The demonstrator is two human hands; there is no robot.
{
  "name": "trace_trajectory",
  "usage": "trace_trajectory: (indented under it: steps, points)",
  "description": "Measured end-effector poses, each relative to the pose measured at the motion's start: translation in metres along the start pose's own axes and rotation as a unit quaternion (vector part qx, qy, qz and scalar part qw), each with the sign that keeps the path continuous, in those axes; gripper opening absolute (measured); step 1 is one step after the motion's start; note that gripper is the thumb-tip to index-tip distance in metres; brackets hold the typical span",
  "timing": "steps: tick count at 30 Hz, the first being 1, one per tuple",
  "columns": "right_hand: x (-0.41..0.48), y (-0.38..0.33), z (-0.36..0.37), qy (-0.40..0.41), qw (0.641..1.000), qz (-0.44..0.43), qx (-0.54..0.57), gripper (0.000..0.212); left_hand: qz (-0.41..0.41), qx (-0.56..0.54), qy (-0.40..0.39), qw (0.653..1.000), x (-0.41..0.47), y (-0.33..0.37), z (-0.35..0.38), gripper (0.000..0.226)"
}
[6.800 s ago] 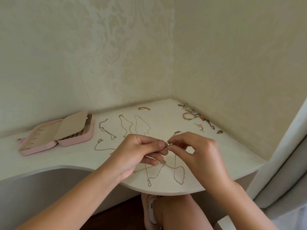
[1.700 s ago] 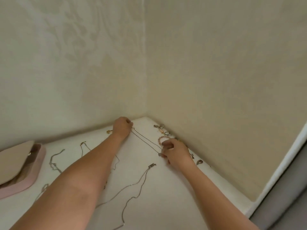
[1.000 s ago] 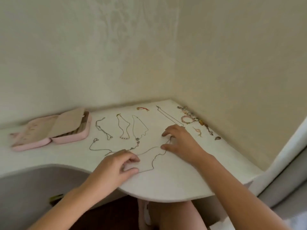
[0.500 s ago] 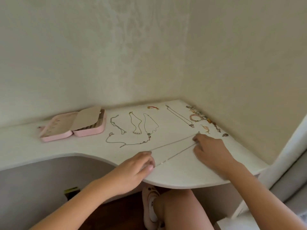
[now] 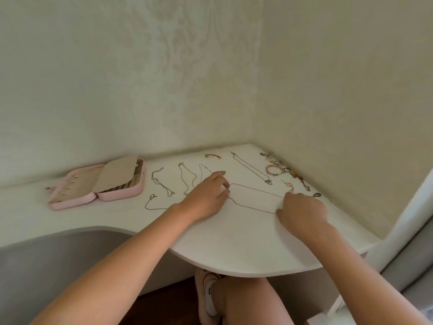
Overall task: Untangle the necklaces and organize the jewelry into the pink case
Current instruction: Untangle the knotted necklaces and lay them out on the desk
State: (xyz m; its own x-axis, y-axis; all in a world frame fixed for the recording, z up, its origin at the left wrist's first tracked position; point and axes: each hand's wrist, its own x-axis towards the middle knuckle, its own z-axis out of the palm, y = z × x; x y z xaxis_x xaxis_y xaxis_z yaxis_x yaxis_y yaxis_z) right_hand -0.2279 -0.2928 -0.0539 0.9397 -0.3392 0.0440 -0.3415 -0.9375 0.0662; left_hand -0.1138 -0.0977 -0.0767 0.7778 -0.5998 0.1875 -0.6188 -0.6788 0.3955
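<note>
Left hand (image 5: 206,195) grip pinching silver chain (image 5: 254,199) end, right hand (image 5: 302,207) fingertips pressing its far end flat

Left hand (image 5: 206,198) covers the near ends of two chains (image 5: 187,177) and one end of the long loop (image 5: 253,198). Right hand (image 5: 302,208) covers the loop's other end; finger contact with it cannot be confirmed. Case (image 5: 98,184) contents: partly hidden under its flap. Small pieces (image 5: 278,166) along the right wall: too small to identify. Both forearms cut off at bottom edge.
</note>
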Motion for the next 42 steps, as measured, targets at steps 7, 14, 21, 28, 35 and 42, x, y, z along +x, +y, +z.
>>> trace_trajectory:
  steps: [7, 14, 21, 28, 35, 42]
  points:
    - [0.005, -0.078, 0.015, -0.006, 0.908, -0.332, 0.257, 0.048, -0.163, 0.093, -0.031, 0.982, -0.100, -0.036, -0.014, 0.065]
    - [0.001, -0.098, 0.025, -0.054, 0.913, -0.378, 0.143, 0.049, -0.061, 0.110, -0.155, 0.980, -0.139, -0.044, -0.028, 0.053]
    - [-0.007, -0.074, 0.024, -0.029, 0.928, -0.292, 0.232, 0.045, -0.006, 0.103, -0.216, 0.971, -0.145, -0.037, -0.035, 0.057]
    - [0.032, -0.069, 0.011, 0.002, 0.934, -0.183, 0.308, 0.030, 0.010, 0.054, -0.249, 0.967, -0.148, -0.022, -0.032, 0.063]
    - [0.065, -0.070, 0.008, -0.026, 0.929, -0.189, 0.317, 0.020, 0.032, 0.041, -0.271, 0.961, -0.144, -0.010, -0.030, 0.067]
    - [0.074, -0.083, -0.003, -0.094, 0.910, -0.312, 0.256, 0.012, -0.043, -0.133, -0.037, 0.989, -0.121, -0.030, -0.045, 0.049]
